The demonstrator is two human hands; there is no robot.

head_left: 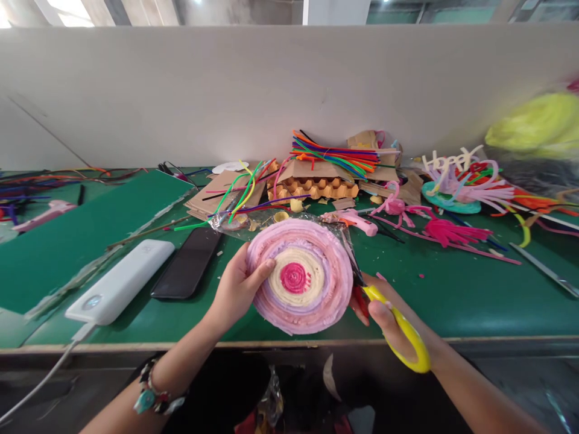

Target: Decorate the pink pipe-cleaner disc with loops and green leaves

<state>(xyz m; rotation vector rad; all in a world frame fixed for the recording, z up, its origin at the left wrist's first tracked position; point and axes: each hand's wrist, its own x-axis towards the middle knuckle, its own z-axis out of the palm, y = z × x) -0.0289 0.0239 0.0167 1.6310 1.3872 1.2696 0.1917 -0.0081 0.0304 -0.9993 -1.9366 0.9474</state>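
Observation:
A round disc of coiled fuzzy strips (332, 295) faces me, ringed in pink, lilac and cream around a hot-pink centre. My left hand (242, 289) grips its left side, thumb on the front and fingers behind. In my right hand (384, 313) is a pair of scissors (418, 343) with a yellow handle and some red near the fingers. The dark blades point up along the disc's right edge; I cannot tell whether they touch it. Behind the disc lies clear plastic film (230, 222), partly hidden. A pink glue gun (357, 222) rests just beyond.
A white power bank (122, 280) with a cable and a black phone (187, 262) lie left. Pipe cleaners (332, 154) top an egg carton (316, 188) at the back. Pink pipe-cleaner pieces (452, 232) and a metal blade-like tool (547, 271) are right. A grey partition (226, 90) stands behind.

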